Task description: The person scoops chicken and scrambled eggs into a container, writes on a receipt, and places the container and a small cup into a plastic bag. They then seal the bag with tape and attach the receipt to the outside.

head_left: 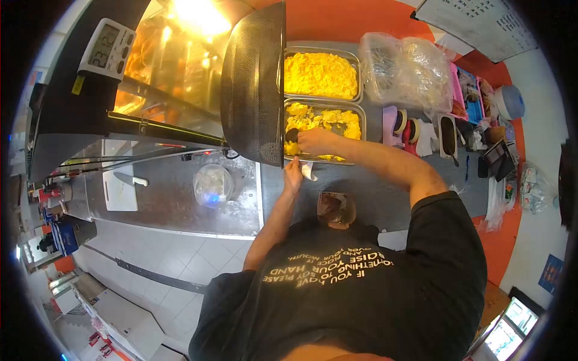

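My right hand [316, 142] is closed round a dark utensil [292, 135] over the nearer metal tray [363, 120]. Chunky yellow food [343, 118] lies unevenly in that tray, with bare metal showing in places. At the tray's front left corner my left hand [293, 174] has its fingers closed on the rim. A small white piece of paper or cloth [308, 171] sticks out beside it. Behind stands a second metal tray [360, 72], full of yellow food. A small clear container with brown contents [336, 208] is close to my chest.
A lit glass cabinet [174, 78] with a dark curved panel [253, 84] rises on the left. Left of me are a round plastic tub [213, 185] and a knife [132, 179] on a white board [120, 195]. Tape rolls [412, 129], plastic bags [421, 66] and baskets [469, 93] stand right.
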Demonstrator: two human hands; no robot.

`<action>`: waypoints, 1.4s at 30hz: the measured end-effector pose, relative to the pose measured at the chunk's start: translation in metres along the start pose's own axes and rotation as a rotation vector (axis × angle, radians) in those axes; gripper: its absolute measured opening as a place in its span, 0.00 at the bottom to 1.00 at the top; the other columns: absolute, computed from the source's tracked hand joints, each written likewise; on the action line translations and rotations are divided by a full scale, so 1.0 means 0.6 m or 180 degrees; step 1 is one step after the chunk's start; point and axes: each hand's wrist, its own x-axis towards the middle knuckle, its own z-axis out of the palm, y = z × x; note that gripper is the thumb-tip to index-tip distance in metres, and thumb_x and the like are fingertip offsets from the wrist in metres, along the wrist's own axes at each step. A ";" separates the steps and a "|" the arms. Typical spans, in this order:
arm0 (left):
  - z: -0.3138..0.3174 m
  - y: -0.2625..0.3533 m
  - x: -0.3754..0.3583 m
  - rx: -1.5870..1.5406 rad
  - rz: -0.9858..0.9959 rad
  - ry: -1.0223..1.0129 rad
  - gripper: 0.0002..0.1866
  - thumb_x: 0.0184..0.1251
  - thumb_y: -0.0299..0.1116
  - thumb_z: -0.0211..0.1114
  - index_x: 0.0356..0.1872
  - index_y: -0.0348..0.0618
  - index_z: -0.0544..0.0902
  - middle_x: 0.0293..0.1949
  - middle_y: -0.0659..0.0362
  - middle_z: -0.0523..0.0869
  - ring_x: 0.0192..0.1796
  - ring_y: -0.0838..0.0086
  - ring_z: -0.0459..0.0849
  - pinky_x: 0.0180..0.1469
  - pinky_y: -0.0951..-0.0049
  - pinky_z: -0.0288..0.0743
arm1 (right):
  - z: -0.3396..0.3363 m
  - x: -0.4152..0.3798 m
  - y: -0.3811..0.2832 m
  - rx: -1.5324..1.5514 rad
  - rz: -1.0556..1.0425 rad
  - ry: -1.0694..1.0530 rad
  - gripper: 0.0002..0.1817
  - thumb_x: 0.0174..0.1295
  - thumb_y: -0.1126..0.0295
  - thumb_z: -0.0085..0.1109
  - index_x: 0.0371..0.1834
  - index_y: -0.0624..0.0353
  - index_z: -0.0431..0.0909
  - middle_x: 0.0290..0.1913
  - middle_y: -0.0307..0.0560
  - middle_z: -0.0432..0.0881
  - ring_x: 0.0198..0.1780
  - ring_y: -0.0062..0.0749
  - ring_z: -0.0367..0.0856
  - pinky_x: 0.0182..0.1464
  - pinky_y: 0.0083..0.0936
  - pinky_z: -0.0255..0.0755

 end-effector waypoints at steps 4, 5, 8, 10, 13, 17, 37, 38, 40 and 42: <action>0.007 0.019 -0.003 -0.0248 -0.0200 0.0089 0.23 0.80 0.42 0.47 0.34 0.33 0.83 0.30 0.56 0.84 0.30 0.76 0.78 0.33 0.71 0.72 | -0.010 -0.041 -0.004 -0.0050 0.0089 -0.0158 0.08 0.53 0.70 0.59 0.31 0.61 0.85 0.35 0.52 0.84 0.38 0.44 0.85 0.40 0.37 0.81; 0.004 0.017 -0.001 -0.0166 -0.0262 -0.0016 0.21 0.81 0.39 0.46 0.41 0.31 0.82 0.36 0.54 0.86 0.33 0.75 0.83 0.36 0.73 0.76 | -0.015 -0.048 -0.008 -0.0022 0.0060 -0.0047 0.08 0.53 0.70 0.59 0.31 0.61 0.85 0.35 0.52 0.84 0.39 0.45 0.85 0.40 0.38 0.81; 0.005 -0.012 0.011 -0.0163 -0.0072 0.0081 0.21 0.81 0.38 0.46 0.42 0.29 0.82 0.37 0.52 0.86 0.35 0.73 0.84 0.38 0.72 0.77 | -0.018 -0.054 -0.014 0.0295 0.0204 -0.0143 0.09 0.54 0.69 0.59 0.32 0.61 0.85 0.36 0.51 0.85 0.39 0.46 0.86 0.42 0.40 0.81; 0.020 0.003 0.000 -0.0195 -0.0041 0.0228 0.22 0.80 0.39 0.48 0.35 0.30 0.82 0.29 0.57 0.83 0.30 0.76 0.78 0.33 0.71 0.71 | -0.028 -0.054 -0.016 0.0571 0.0366 -0.0347 0.09 0.56 0.69 0.59 0.33 0.61 0.86 0.36 0.51 0.86 0.40 0.47 0.86 0.42 0.41 0.80; 0.022 0.000 -0.002 -0.0390 0.0053 0.0291 0.24 0.79 0.41 0.51 0.28 0.30 0.83 0.23 0.61 0.80 0.26 0.79 0.72 0.27 0.71 0.65 | -0.054 -0.068 -0.016 0.1066 0.0505 -0.0563 0.11 0.62 0.65 0.59 0.40 0.60 0.86 0.38 0.52 0.87 0.39 0.50 0.86 0.42 0.41 0.79; 0.026 0.008 -0.002 -0.0466 0.0069 0.0216 0.24 0.79 0.40 0.51 0.31 0.29 0.85 0.24 0.60 0.82 0.26 0.80 0.72 0.28 0.72 0.66 | -0.004 -0.093 0.024 0.2833 0.1155 0.0280 0.15 0.67 0.61 0.60 0.46 0.60 0.85 0.37 0.51 0.89 0.37 0.41 0.87 0.38 0.35 0.78; 0.015 0.117 -0.112 -0.0403 -0.0832 -0.0698 0.38 0.75 0.66 0.40 0.62 0.40 0.76 0.54 0.53 0.82 0.55 0.67 0.82 0.58 0.66 0.75 | -0.065 -0.191 -0.027 0.4710 0.3123 0.3106 0.12 0.69 0.66 0.59 0.43 0.65 0.83 0.41 0.50 0.86 0.42 0.34 0.86 0.45 0.30 0.79; 0.014 0.117 -0.117 -0.0416 -0.0835 -0.0667 0.38 0.75 0.65 0.41 0.62 0.40 0.76 0.54 0.53 0.82 0.54 0.68 0.82 0.57 0.67 0.75 | -0.090 -0.191 -0.040 0.3566 0.3556 0.2524 0.12 0.68 0.66 0.59 0.40 0.65 0.84 0.38 0.52 0.87 0.40 0.35 0.86 0.44 0.29 0.78; 0.010 0.111 -0.115 -0.0380 -0.0807 -0.0667 0.38 0.74 0.65 0.41 0.63 0.40 0.75 0.54 0.53 0.82 0.54 0.69 0.82 0.56 0.67 0.75 | -0.056 -0.175 -0.040 0.2836 0.3496 0.2481 0.12 0.67 0.65 0.59 0.39 0.65 0.84 0.34 0.53 0.86 0.37 0.37 0.86 0.41 0.29 0.78; 0.016 0.110 -0.114 -0.0351 -0.0788 -0.0680 0.38 0.74 0.65 0.42 0.64 0.40 0.74 0.55 0.54 0.82 0.55 0.69 0.81 0.56 0.67 0.74 | -0.007 -0.159 -0.039 0.2102 0.3420 0.2419 0.13 0.67 0.65 0.59 0.38 0.66 0.85 0.31 0.55 0.86 0.34 0.40 0.86 0.39 0.29 0.77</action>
